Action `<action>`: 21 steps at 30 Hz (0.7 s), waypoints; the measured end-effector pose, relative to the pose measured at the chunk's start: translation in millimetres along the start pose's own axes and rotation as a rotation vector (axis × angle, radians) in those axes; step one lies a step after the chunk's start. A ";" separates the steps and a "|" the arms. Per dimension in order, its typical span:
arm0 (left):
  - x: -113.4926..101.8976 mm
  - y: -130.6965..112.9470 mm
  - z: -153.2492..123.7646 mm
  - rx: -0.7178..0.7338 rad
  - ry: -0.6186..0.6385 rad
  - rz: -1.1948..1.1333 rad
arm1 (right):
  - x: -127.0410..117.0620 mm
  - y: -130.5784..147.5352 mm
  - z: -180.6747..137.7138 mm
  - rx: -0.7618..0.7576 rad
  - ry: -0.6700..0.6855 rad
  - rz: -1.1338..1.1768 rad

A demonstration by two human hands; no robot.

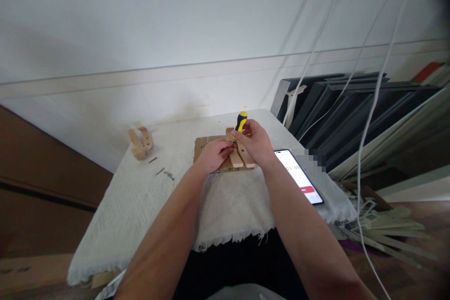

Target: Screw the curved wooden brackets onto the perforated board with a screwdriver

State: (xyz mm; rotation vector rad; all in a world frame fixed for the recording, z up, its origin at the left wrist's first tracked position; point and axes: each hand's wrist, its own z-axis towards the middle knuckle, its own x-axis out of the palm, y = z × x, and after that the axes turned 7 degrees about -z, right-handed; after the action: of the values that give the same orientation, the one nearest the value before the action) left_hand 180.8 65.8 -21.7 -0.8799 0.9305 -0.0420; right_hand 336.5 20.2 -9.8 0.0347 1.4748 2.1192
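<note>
My right hand [256, 139] is closed round a screwdriver [241, 121] with a yellow and black handle, held upright with its tip down toward the wooden pieces. Two light wooden pieces [236, 159] lie side by side on a sheet of brown cardboard [198, 149]. My left hand [215, 154] has its fingers pinched near the screwdriver's tip, over the left wooden piece. Whatever those fingertips hold is too small and too hidden to make out.
A curved wooden part [141, 144] stands at the table's left, with several loose screws [160, 171] near it. A phone [301, 180] lies by my right forearm. White cables [374, 98] hang at the right, before dark panels [337, 112]. A white cloth [119, 215] covers the table.
</note>
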 end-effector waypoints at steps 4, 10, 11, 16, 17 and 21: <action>0.2 -0.5 -0.2 -0.007 -0.010 -0.007 | -0.5 -1.5 -0.5 -0.008 0.005 0.005; 0.5 -1.8 -0.6 -0.017 -0.014 0.005 | -0.6 -2.5 0.6 -0.029 0.020 0.052; 0.5 -1.7 -0.7 -0.020 -0.025 0.011 | -0.9 -1.3 0.5 -0.037 0.017 0.041; -0.3 0.1 -0.7 -0.053 -0.054 -0.042 | -2.1 4.8 -2.0 -0.075 0.013 0.056; -0.6 0.3 -0.5 -0.063 -0.045 -0.067 | -2.0 5.5 -2.7 -0.076 0.024 0.083; -1.6 -0.1 1.0 -0.124 -0.019 -0.100 | -0.8 6.5 -4.4 -0.064 0.077 0.145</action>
State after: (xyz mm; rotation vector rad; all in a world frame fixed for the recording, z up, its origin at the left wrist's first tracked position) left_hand 180.5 67.0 -20.3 -1.0395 0.8775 -0.0623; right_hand 333.0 14.5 -5.6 0.0371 1.4876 2.3062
